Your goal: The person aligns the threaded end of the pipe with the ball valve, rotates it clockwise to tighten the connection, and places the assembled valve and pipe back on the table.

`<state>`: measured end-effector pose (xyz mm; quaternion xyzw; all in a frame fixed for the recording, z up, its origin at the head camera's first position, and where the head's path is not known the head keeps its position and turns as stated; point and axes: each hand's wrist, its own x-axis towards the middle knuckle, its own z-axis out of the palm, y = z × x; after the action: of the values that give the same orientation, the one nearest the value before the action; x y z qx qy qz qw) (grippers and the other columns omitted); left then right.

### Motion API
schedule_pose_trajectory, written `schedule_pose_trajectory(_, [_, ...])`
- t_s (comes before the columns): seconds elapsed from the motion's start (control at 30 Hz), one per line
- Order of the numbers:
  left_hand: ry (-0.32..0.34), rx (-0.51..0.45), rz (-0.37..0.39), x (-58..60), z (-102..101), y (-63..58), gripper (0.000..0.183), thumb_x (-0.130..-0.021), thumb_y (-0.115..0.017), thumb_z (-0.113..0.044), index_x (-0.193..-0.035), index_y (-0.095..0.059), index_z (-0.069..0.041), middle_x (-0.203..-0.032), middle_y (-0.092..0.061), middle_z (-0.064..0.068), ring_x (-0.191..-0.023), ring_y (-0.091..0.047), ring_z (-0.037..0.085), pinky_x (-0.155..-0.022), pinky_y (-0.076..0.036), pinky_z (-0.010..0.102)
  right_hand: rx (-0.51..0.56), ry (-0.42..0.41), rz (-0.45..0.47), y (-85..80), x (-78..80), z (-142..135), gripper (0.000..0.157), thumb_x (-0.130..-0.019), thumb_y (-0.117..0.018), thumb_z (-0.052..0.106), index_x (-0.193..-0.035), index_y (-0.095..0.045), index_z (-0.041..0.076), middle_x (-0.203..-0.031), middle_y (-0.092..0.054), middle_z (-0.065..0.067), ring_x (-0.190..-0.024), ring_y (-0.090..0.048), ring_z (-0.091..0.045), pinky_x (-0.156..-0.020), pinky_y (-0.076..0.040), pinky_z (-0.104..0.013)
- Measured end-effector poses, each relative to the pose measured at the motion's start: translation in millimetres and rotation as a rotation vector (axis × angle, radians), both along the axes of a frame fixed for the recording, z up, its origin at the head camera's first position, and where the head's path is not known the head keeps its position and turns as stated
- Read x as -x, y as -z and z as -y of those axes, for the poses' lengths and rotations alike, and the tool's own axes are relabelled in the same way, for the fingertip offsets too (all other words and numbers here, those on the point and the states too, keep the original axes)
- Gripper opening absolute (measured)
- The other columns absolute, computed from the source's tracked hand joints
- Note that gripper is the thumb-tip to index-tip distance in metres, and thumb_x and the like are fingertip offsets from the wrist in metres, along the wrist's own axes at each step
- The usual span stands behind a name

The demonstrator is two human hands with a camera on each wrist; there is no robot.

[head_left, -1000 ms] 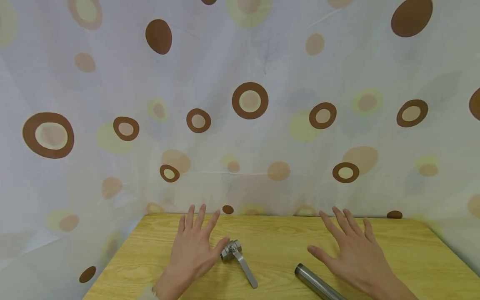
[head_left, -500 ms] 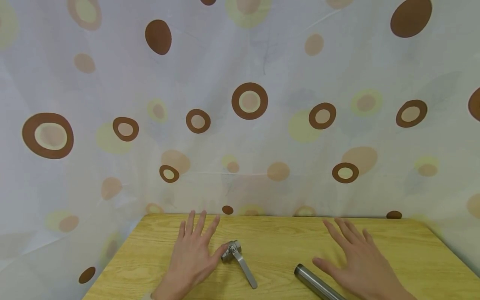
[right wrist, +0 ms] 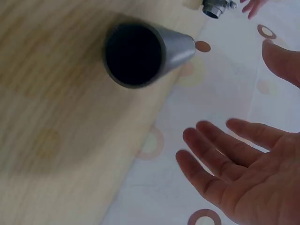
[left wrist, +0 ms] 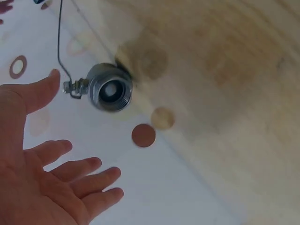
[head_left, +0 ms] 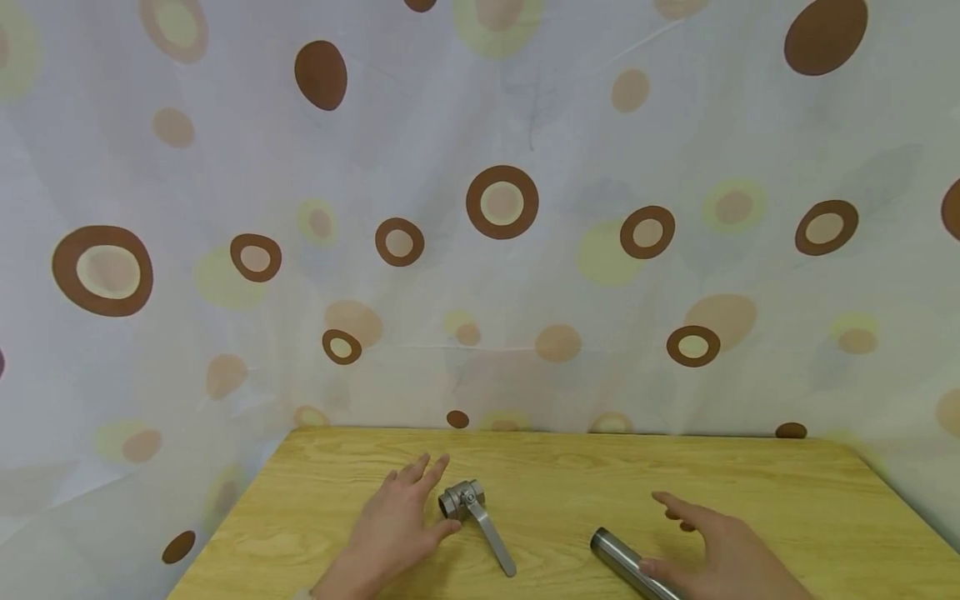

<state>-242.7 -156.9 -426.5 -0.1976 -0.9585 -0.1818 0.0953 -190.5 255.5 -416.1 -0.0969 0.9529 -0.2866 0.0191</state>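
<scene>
Ball valve (head_left: 459, 500) on wood-grain table (head_left: 555, 467), left of metal pipe (head_left: 624, 558). Gripping nothing with left hand (head_left: 397, 525) beside valve or right hand (head_left: 727, 554) by pipe. Could nudge round pipe into rolling, or swivel valve by catching lever handle (head_left: 492, 537).

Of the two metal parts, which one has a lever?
The valve beside the left hand: a flat lever extends from its body. The pipe near the right hand is a plain tube.
</scene>
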Motion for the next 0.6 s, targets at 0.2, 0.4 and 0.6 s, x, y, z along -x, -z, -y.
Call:
schedule_pose_trajectory(0.2, [0.052, -0.188, 0.117, 9.9, -2.6, 9.2, 0.083, -0.079, -0.095, -0.030, -0.148, -0.059, 0.000, -0.143, -0.061, 0.024, -0.118, -0.067, 0.039, -0.097, -0.055, 0.057, 0.120, -0.063, 0.164, 26.3, 9.1, -10.6, 0.063, -0.090, -0.086, 0.032, -0.137, -0.065, -0.003, -0.113, -0.070, -0.007, -0.091, -0.062, -0.025, -0.069, -0.054, -0.042])
schedule_pose_trajectory(0.4, [0.053, -0.265, 0.156, 20.5, -6.5, 18.0, 0.083, -0.074, -0.098, -0.025, -0.141, -0.062, 0.008, -0.140, -0.063, 0.024, -0.092, -0.069, 0.026, -0.097, -0.056, 0.055, 0.116, -0.149, 0.182, 97.2, 38.3, -48.1, 0.065, -0.080, -0.093, 0.039, -0.128, -0.070, 0.002, -0.099, -0.068, 0.004, -0.078, -0.060, -0.011, -0.066, -0.052, -0.030])
schedule_pose_trajectory(0.6, [0.045, -0.342, 0.197, 27.4, -8.8, 24.6, 0.076, -0.070, -0.099, -0.018, -0.131, -0.066, 0.013, -0.133, -0.067, 0.025, -0.120, -0.066, 0.044, -0.098, -0.055, 0.054, 0.160, -0.165, 0.208, 122.9, 43.6, -58.6, 0.050, -0.080, -0.093, 0.034, -0.117, -0.073, 0.007, -0.089, -0.065, 0.007, -0.072, -0.060, -0.011, -0.064, -0.050, -0.026])
